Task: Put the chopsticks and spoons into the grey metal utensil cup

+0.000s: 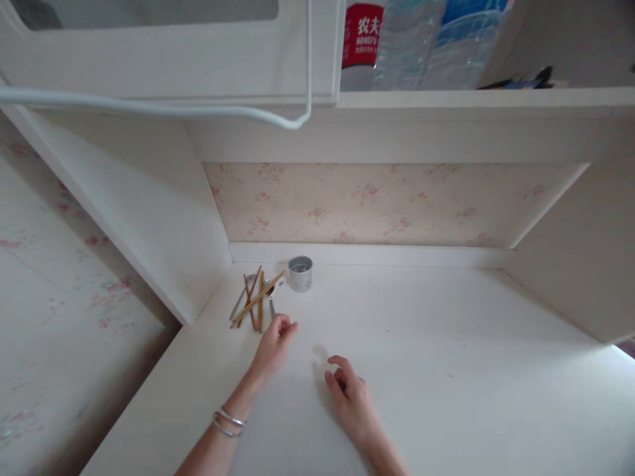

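Observation:
My left hand (275,344) reaches over the white desk (436,344) with its fingers curled loosely, empty, just in front of a loose pile of wooden chopsticks (255,301) and a metal spoon (272,305). A small perforated metal cup (300,273) stands upright behind the pile, near the back wall. My right hand (347,393) hovers low over the desk to the right, fingers bent and apart, holding nothing. Silver bangles (228,422) sit on my left wrist.
A shelf (486,98) overhead carries plastic water bottles (421,43). A white cable (149,106) hangs across the upper cabinet. White side panels close the desk nook on both sides; floral wallpaper backs it.

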`<state>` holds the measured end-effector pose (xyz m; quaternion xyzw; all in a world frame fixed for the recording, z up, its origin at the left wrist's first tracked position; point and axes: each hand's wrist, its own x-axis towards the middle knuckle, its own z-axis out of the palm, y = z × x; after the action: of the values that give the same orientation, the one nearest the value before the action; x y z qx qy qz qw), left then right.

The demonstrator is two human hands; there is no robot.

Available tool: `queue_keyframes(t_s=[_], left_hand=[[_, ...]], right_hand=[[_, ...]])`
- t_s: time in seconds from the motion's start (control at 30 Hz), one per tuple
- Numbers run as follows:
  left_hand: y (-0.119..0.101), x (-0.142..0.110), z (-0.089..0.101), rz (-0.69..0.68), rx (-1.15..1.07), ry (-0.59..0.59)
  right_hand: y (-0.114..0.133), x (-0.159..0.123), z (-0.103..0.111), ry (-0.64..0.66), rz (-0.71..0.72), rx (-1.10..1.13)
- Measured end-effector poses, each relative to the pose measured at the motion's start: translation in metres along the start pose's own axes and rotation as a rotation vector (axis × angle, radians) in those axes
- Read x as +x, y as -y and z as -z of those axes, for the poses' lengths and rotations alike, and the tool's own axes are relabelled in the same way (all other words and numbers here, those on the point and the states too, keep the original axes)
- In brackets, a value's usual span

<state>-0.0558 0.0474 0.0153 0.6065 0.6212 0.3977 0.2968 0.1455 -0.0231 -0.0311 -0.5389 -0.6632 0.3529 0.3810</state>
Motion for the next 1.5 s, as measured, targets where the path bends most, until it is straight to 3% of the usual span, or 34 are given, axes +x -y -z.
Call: queue_keyframes(t_s=[0.13,0.23,0.3,0.43,0.67,0.9,1.13,1.27,1.5], left_hand=[[0.004,0.071,0.058,-0.038,0.394,-0.055],[0.003,0.108,0.080,-0.021,0.564,-0.029],[0.007,0.124,0.080,0.008,0.645,0.029],[0.019,0.143,0.063,0.103,0.757,0.130],[0.028,0.157,0.045,0.175,0.824,0.213],[0.034,0.129,0.046,0.110,0.820,0.177],[0.043,0.064,0.045,0.054,0.836,0.146],[0.047,0.028,0.042,-0.060,0.888,0.089],[0.040,-0.028,0.039,-0.126,0.853,0.040]], right_hand=[[-0.001,0.003,0.001,0.021,0.016,0.015],[0.001,0.006,0.003,0.028,0.018,0.029],[0.002,0.007,0.003,0.027,0.020,0.043],[0.004,0.008,0.004,-0.020,0.040,0.052],[0.010,0.008,0.008,-0.027,0.030,0.050],[0.008,0.010,0.011,0.012,-0.010,0.096],[0.012,0.004,0.014,0.057,-0.005,0.066],[0.011,0.002,0.011,0.060,0.010,0.044],[0.010,0.001,0.008,0.057,-0.008,-0.003]])
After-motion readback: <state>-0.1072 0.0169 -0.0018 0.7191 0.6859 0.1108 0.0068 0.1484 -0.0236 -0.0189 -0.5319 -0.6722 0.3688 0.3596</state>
